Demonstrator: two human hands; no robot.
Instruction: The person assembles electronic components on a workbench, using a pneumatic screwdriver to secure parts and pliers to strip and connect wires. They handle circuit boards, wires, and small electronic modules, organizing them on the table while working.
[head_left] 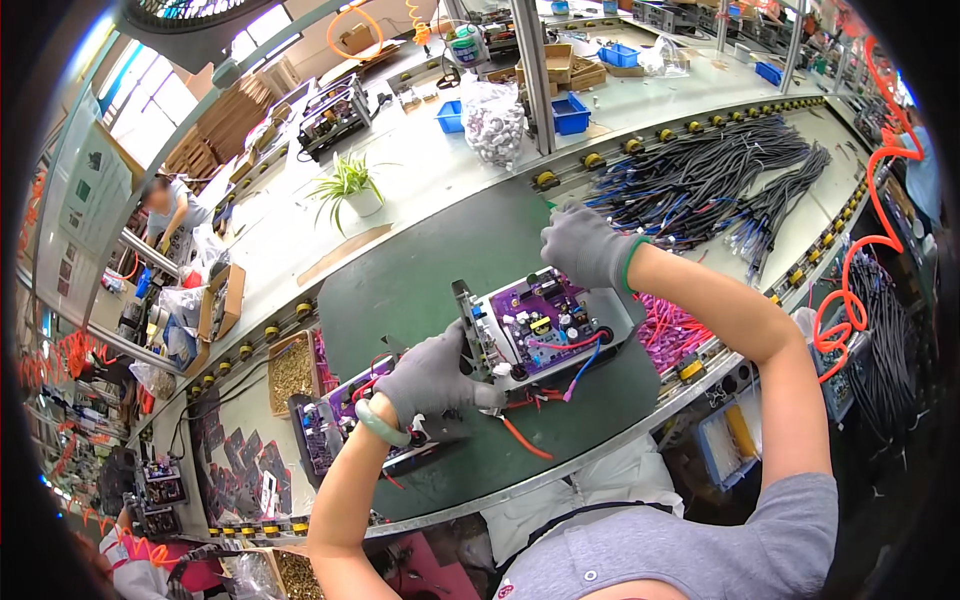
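Left hand (432, 378) is gripping the purple circuit board (545, 325) by its edge on the tabletop (400, 280). Right hand (585, 245) is closing its fingers at the far corner; what it holds, I cannot tell.

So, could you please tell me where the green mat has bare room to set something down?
Free: the dark green mat between the potted plant and purple circuit board. Crowded: around the grey-gloved left hand, right hand, and black cable bundles.
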